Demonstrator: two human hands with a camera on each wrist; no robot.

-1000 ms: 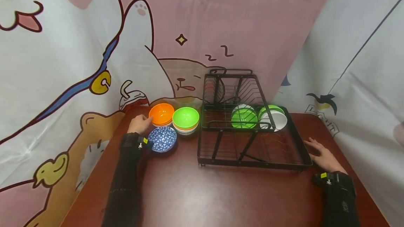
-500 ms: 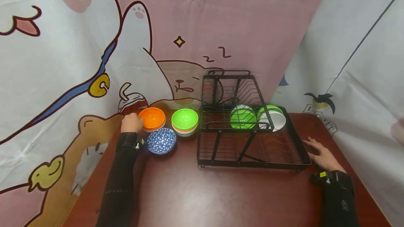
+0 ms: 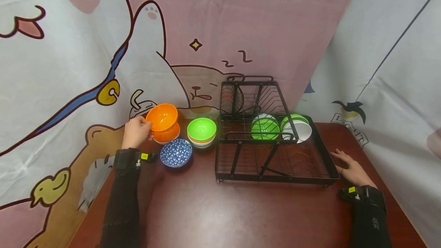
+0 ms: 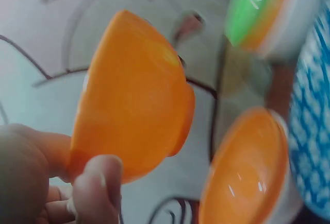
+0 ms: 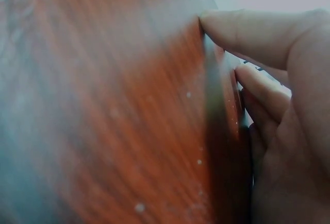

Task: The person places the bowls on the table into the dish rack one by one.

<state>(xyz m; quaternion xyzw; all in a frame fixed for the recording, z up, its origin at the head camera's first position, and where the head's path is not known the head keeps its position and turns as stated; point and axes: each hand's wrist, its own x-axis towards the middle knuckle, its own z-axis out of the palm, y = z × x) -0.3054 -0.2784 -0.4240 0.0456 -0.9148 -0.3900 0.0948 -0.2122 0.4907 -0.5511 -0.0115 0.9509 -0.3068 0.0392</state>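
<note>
My left hand [image 3: 136,131] pinches the rim of an orange bowl [image 3: 162,117] between thumb and fingers, holding it tilted above another orange bowl [image 3: 167,134]. In the left wrist view, the thumb presses the outside of the held bowl [image 4: 134,100] near its rim. The lower orange bowl sits in a white one. A blue-and-white patterned bowl [image 3: 176,153] stands just in front, and a stack topped by a green bowl [image 3: 201,129] is to the right. My right hand [image 3: 353,170] rests on the table with loosely extended fingers, beside the black dish rack's right edge.
The two-tier black wire dish rack [image 3: 275,179] occupies the table's back middle and right. Green bowls [image 3: 266,130] and white bowls [image 3: 302,131] lean inside it. A printed cloth [image 3: 275,26] hangs behind the reddish-brown table [image 3: 241,213].
The orange stack first shifted left with my left hand at its side. Then the hand lifted the top orange bowl, uncovering a second orange bowl. My right hand stays in place.
</note>
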